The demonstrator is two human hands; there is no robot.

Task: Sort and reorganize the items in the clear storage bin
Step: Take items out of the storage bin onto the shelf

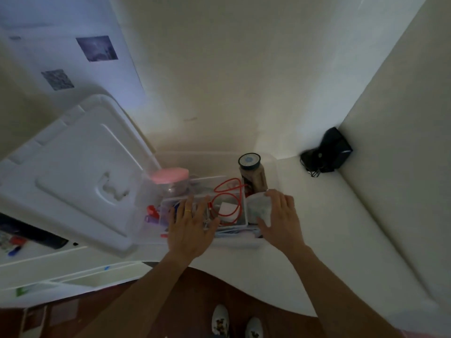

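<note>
The clear storage bin (275, 172) sits on a white surface against the wall. Inside stand a clear jar with a pink lid (170, 176) at the left and a dark-lidded bottle (252, 174) at the back right. A white inner tray (244, 215) holds a red cable (230, 189) and a white charger block (225, 208). My left hand (190, 228) lies flat, fingers spread, over the bin's left-middle contents. My right hand (280, 215) rests on a pale rounded bag (260, 206) at the bin's right end; the grip is unclear.
The bin's white lid (80, 176) leans tilted at the left. A black device with a wire (329, 152) sits in the right corner. White shelving (48, 269) with small coloured items is at lower left. Brown floor and my shoes show below.
</note>
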